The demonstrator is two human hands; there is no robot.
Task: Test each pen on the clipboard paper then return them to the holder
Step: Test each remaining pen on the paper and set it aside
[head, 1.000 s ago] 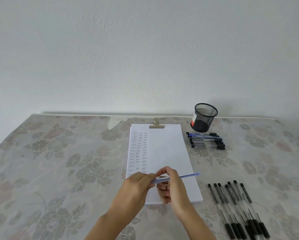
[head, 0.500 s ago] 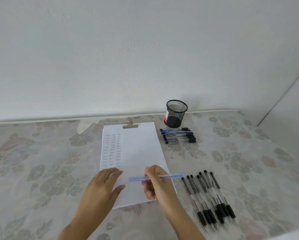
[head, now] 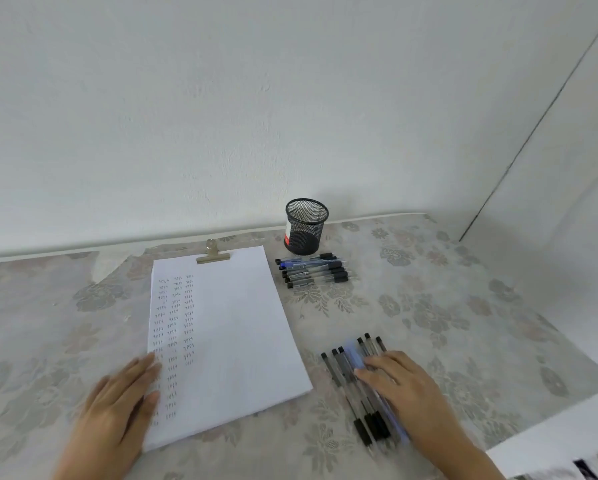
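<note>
A clipboard with white paper (head: 235, 327) lies in the middle of the table, with columns of pen marks down its left side. My left hand (head: 117, 407) rests flat on the paper's lower left edge. The black mesh holder (head: 306, 226) stands behind the paper's far right corner and looks empty. Several pens (head: 313, 270) lie in a stack in front of it. A row of black-capped pens (head: 346, 375) lies at the near right. My right hand (head: 405, 393) is low over that row and holds a blue pen (head: 356, 356) in line with it. Motion blur hides the grip.
A flowered cloth (head: 463, 323) covers the table. A white wall runs along the back and another closes the right side. The table's near right edge (head: 547, 424) is close to my right forearm.
My left hand let go of the blue pen and went down flat onto the paper's left edge. My right hand carried the pen right, down onto the near row. The view swung right.
</note>
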